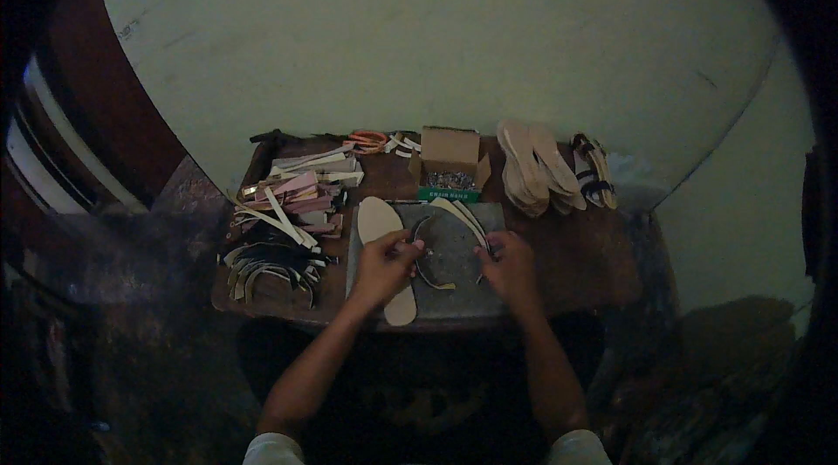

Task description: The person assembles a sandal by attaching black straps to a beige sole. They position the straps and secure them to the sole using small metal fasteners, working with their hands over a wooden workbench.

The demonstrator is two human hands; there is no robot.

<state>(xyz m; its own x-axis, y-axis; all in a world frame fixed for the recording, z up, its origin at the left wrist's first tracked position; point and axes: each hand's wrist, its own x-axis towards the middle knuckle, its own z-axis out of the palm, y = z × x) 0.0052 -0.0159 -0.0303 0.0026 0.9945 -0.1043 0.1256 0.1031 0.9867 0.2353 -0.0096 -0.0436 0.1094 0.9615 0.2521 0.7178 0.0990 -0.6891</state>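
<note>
Forearms (307, 367) over brown table (576, 264); grey slab (454, 247) on it, pale sole (379, 216) along its left side. Left hand (384, 271) pinching dark curved strap (436, 285); right hand (511, 268) clamped on pale strips (467, 219). Probably strap sorting; next move calls for parting single strips cleanly.

Left forearm (316, 358): bare, slants up and rightward from lower edge.
Left hand (382, 266): fingers (408, 248) curled, pinching, aimed right.
Right forearm (556, 371): bare, slants up and leftward.
Right hand (511, 268): pinching, fingertips toward the left hand.
Spacing: hands apart, nearly level.
Sleeves (273, 449): pale, near elbows.
</note>
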